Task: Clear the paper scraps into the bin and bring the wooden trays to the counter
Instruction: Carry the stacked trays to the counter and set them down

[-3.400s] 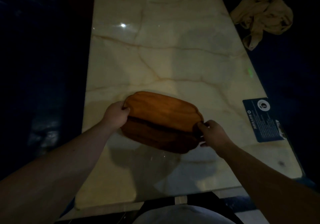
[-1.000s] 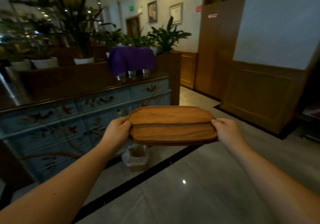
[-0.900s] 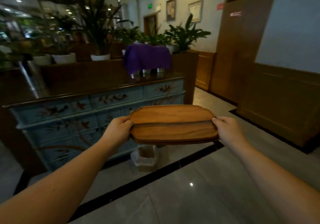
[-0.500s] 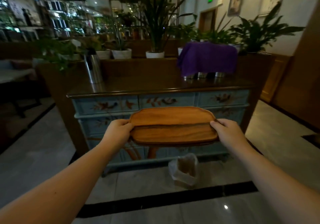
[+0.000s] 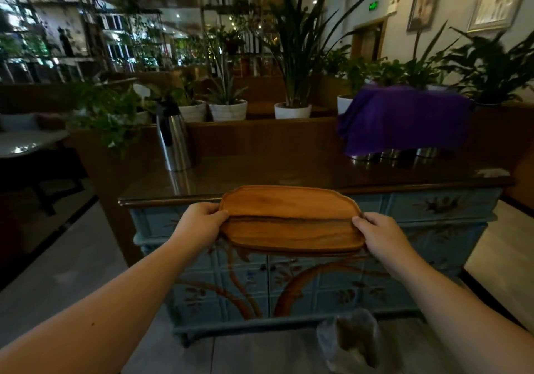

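I hold the stacked wooden trays (image 5: 290,220), oval and brown, level in front of me. My left hand (image 5: 199,223) grips their left end and my right hand (image 5: 378,233) grips their right end. The trays hover just before the front edge of the counter (image 5: 289,171), a dark glossy top on a blue painted cabinet. A small bin (image 5: 351,339) lined with a pale bag stands on the floor at the cabinet's foot, below my right arm.
A steel jug (image 5: 172,139) stands on the counter's left part. A purple cloth (image 5: 404,119) covers metal pots on its right part. Potted plants (image 5: 291,84) line a wooden ledge behind. Grey floor tiles (image 5: 72,272) stretch to the left.
I lifted the trays off the marble table and carried them across the room. Over the last second the counter has come much closer and now sits straight ahead.
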